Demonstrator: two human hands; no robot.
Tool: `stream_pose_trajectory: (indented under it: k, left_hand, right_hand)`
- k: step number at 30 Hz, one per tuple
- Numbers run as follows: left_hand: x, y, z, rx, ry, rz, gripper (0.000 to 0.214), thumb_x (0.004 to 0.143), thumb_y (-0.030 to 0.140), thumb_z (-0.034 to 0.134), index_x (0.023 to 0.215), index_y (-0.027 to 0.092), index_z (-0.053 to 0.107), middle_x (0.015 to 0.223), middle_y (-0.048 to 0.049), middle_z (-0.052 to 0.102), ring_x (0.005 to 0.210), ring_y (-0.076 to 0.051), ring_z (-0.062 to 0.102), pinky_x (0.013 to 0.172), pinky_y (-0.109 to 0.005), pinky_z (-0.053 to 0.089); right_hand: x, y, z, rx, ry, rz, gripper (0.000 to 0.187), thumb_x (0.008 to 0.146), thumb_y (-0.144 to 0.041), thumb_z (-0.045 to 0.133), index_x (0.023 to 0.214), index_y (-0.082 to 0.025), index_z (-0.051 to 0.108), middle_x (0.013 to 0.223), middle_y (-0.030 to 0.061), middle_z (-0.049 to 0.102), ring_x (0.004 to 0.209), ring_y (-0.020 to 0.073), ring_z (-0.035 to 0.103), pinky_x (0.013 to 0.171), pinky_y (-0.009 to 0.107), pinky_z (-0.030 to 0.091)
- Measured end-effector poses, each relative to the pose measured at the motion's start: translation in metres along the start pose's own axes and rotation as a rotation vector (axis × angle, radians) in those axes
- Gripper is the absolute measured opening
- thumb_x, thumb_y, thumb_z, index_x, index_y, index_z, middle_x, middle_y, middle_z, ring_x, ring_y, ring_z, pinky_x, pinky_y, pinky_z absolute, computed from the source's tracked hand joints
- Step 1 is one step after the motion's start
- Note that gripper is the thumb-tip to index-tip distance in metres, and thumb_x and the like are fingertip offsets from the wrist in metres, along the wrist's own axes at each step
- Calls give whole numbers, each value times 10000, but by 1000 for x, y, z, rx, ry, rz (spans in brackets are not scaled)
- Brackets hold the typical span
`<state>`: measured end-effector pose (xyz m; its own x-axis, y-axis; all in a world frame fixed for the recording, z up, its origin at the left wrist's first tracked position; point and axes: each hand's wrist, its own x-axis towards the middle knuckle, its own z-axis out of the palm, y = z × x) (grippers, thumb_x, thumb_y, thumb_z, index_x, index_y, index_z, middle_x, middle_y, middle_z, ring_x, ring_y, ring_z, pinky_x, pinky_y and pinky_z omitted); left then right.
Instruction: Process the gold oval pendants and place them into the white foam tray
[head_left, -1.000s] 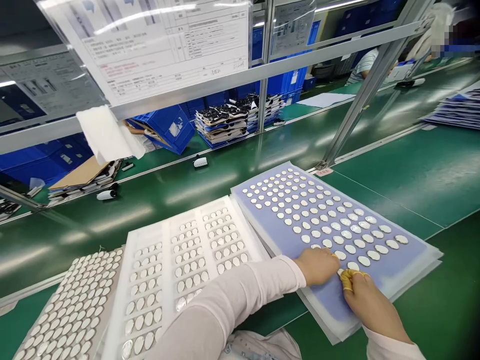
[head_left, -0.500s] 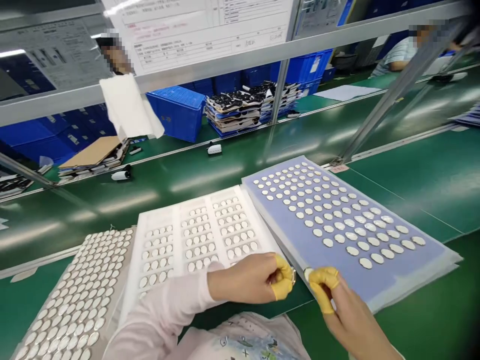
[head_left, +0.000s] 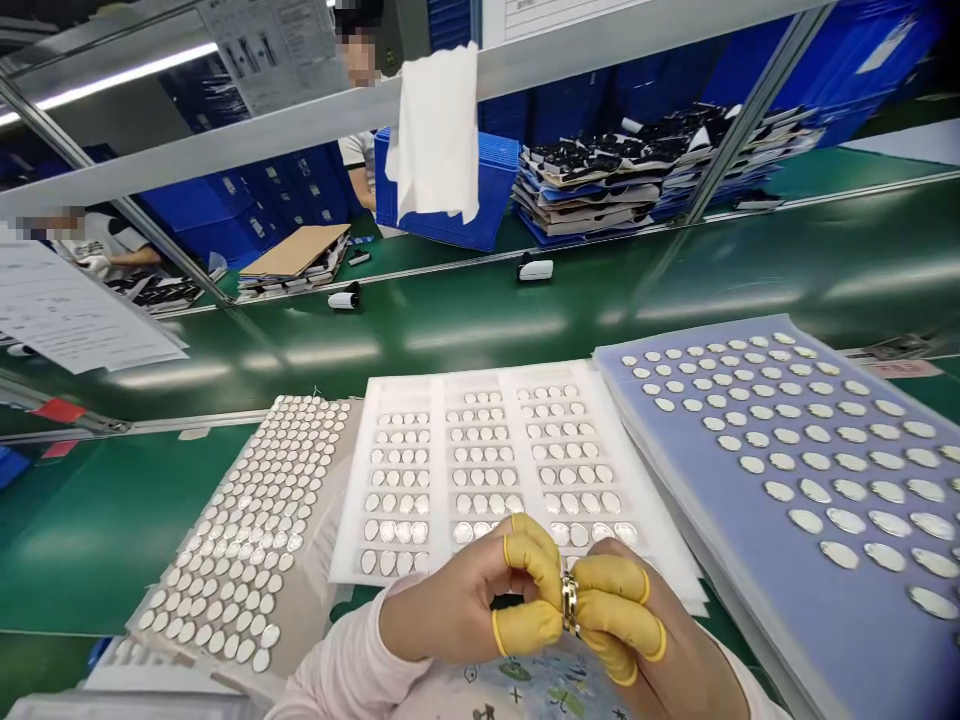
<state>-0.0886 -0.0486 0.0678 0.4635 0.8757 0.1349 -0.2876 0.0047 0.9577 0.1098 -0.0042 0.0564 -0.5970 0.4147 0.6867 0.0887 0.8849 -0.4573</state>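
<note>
My left hand (head_left: 480, 600) and my right hand (head_left: 634, 620) meet low in the middle of the head view, yellow finger covers on their fingertips. Between them are small shiny metal-rimmed oval pieces (head_left: 570, 602), seen edge-on and side by side. Each hand is closed in a pinch on them; where one piece ends and the other begins is hard to make out. Just beyond the hands lies a white tray (head_left: 442, 480) with rows of white ovals in slots. To the right, a stack of bluish sheets (head_left: 697, 470) bears many spaced white ovals.
A grey-brown board (head_left: 341, 470) packed with white ovals lies at the left. Behind runs a green conveyor surface (head_left: 442, 320). A metal rail (head_left: 585, 60) with a hanging white cloth (head_left: 439, 130) crosses above. Blue bins, stacked parts (head_left: 600, 190) and other people are beyond.
My hands have come together; earlier they were apart, each pinching a small oval piece. The pieces now touch or nearly touch. My view has swung left.
</note>
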Motion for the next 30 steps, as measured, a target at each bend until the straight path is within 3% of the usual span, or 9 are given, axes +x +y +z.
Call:
stream_pose_trajectory:
  k: [3, 7, 10, 14, 17, 20, 23, 26, 30]
  left_hand:
    - [-4, 3, -5, -5, -14, 16, 161, 858, 209, 711, 890, 206, 553, 1047, -45, 469, 921, -133, 539, 818, -278, 505]
    - [-9, 5, -7, 171, 97, 30, 135, 876, 244, 721, 910, 203, 597, 1049, -61, 574, 1012, -168, 580, 920, -326, 503]
    - [-11, 4, -8, 155, 148, -32, 177, 896, 319, 708, 957, 195, 597, 1061, -79, 614, 1009, -177, 611, 940, -346, 509]
    - [-10, -1, -11, 62, 137, -110, 301, 869, 319, 741, 1074, 198, 556, 1067, -76, 618, 1000, -173, 629, 948, -350, 511]
    - [-7, -6, -15, 71, 100, -93, 342, 855, 252, 742, 1121, 200, 532, 1077, -73, 615, 987, -164, 630, 938, -346, 514]
    - [-5, -9, -16, 146, 76, -29, 354, 842, 178, 715, 1134, 205, 515, 1078, -68, 610, 977, -162, 628, 925, -348, 524]
    - [-3, -10, -17, 392, 157, 74, 379, 841, 144, 687, 1161, 218, 498, 1091, -72, 609, 990, -177, 618, 906, -348, 525]
    - [0, -14, -18, 701, 203, 299, 403, 866, 148, 655, 1210, 243, 467, 1075, -68, 627, 987, -193, 606, 889, -355, 515]
    - [6, -23, -20, 960, 226, 521, 408, 922, 160, 591, 1285, 247, 427, 1032, -67, 664, 931, -194, 621, 851, -353, 502]
  right_hand:
    - [2, 2, 6, -20, -21, -31, 235, 874, -44, 499, 865, -276, 466, 656, -23, 557, 538, 146, 470, 491, 284, 392]
    - [-7, 10, 14, -16, -56, -3, 345, 798, 11, 494, 978, -284, 505, 747, -7, 624, 587, 152, 511, 532, 293, 423]
    - [-12, 15, 16, -21, -75, 38, 313, 809, 0, 494, 931, -285, 539, 782, -4, 640, 590, 150, 502, 550, 298, 442]
    - [-7, 14, 12, -42, -55, 62, 299, 766, 10, 511, 865, -270, 547, 743, -6, 593, 552, 136, 453, 513, 275, 424]
    - [-5, 12, 11, -39, -30, 44, 356, 749, 37, 498, 931, -265, 549, 800, 7, 559, 587, 130, 472, 519, 255, 465]
    - [-13, 15, 15, 12, -7, 57, 365, 806, 45, 469, 1017, -243, 544, 1035, 64, 550, 689, 130, 511, 625, 282, 538]
    - [-22, 20, 22, 122, 68, 199, 254, 937, -52, 465, 1091, -249, 504, 1156, 93, 521, 806, 158, 544, 695, 306, 538]
    - [-23, 28, 28, 263, 27, 432, 158, 1037, -346, 461, 1161, -265, 516, 979, 51, 541, 738, 172, 508, 663, 313, 495]
    - [-17, 35, 32, 481, -100, 599, 446, 991, -638, 389, 945, -246, 599, 764, 2, 496, 674, 178, 470, 624, 303, 432]
